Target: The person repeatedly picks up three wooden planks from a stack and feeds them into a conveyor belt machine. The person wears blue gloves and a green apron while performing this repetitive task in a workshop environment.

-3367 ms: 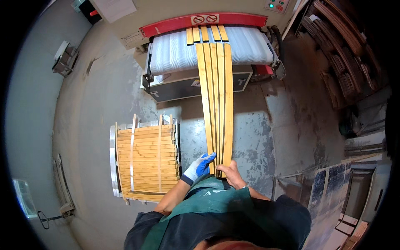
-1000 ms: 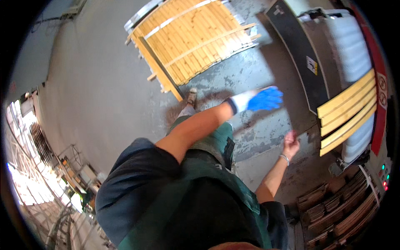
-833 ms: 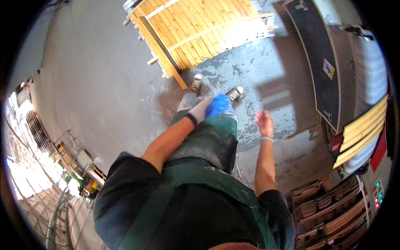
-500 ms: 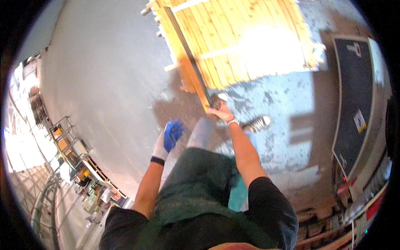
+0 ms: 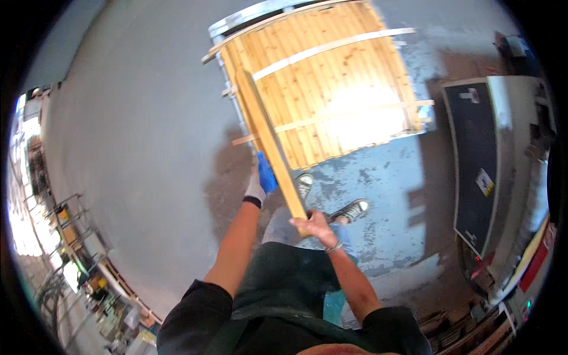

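A long wooden plank [image 5: 270,145] slants from my body out over the near left part of a stack of boards [image 5: 322,65]. My right hand [image 5: 316,226], bare with a bracelet at the wrist, is closed round its near end, thumb on top. My left hand [image 5: 266,173] wears a white glove with a blue coated palm. It is at the plank's left edge, fingers stretched out along it; whether it touches is hard to tell.
Pale crosswise strips [image 5: 331,47] lie over the stacked boards and stick out at the sides. A dark panel-fronted cabinet [image 5: 476,165] stands on the right. Shelving and clutter [image 5: 106,284] line the left rim. My shoes [image 5: 350,210] are on the worn blue-grey floor.
My right hand has drawn the plank's near end toward my body. My left hand has moved right and forward, up to the plank's side. The view has shifted, showing more of the stack.
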Motion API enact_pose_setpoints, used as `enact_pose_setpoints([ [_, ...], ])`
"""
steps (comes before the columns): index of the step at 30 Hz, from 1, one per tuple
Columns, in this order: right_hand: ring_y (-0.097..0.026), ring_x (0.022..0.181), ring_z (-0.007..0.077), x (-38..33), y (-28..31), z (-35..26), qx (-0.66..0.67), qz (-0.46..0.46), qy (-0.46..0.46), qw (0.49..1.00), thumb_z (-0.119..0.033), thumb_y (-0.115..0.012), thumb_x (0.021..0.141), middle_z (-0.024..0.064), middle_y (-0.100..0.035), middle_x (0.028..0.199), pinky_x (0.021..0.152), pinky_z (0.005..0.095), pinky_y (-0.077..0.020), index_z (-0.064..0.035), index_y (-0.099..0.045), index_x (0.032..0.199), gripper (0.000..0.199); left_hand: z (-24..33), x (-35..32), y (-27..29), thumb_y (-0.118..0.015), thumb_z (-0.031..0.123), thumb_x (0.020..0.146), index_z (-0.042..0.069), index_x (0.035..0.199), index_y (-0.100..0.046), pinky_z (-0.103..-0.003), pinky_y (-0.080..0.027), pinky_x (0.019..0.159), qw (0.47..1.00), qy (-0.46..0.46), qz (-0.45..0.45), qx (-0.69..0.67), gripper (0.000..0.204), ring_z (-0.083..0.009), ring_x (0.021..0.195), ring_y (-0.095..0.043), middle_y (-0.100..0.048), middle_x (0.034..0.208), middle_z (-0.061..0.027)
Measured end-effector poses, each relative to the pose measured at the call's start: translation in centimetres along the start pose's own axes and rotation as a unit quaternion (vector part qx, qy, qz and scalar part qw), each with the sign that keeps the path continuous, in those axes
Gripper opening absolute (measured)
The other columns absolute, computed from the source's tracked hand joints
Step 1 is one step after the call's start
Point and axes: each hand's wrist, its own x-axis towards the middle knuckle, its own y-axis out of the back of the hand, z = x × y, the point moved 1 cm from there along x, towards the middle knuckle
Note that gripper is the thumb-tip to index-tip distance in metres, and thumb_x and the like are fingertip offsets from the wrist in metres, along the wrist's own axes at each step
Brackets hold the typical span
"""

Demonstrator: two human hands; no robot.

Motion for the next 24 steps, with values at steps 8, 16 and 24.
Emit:
enact_pose_setpoints([
  [8,-0.074,0.087,0.0367,-17.9,0.2,-1.7,-0.174,0.17,0.049,0.969,-0.054,-0.087,0.067,0.0241,-0.074,0.09,0.082,0.0443,-0.0563,0.0019,-0.073,0.108,0.07,-3.1,-12.9,-10.4,-0.052,0.076,0.092,0.009,0.117,-0.061,-0.043,-0.061,0.073,0.994,0.033,-0.064,0.078,0.072,-0.0283,0.08,-0.068,-0.067,0.094,-0.011],
  [16,-0.057,0.108,0.0461,-35.7,0.8,1.2,-0.203,0.424,0.11,0.876,-0.03,-0.083,0.074,0.0278,-0.058,0.116,0.091,0.0511,-0.0479,0.0061,-0.037,0.144,0.091,-10.5,-29.1,-28.6,-0.05,0.073,0.095,0.009,0.117,-0.059,-0.039,-0.06,0.074,0.935,0.048,-0.272,0.224,0.069,-0.0251,0.084,-0.068,-0.068,0.096,-0.0128],
  [24,-0.061,0.112,0.0466,-40.5,3.5,2.6,0.132,0.561,0.145,0.804,-0.014,-0.075,0.072,0.027,-0.062,0.119,0.095,0.0476,-0.0512,0.0006,-0.042,0.142,0.078,-22.7,-37.0,-44.1,-0.058,0.058,0.1,0.007,0.121,-0.06,-0.035,-0.058,0.079,0.811,0.108,-0.475,0.324,0.056,-0.0206,0.09,-0.068,-0.067,0.097,-0.0079],
])
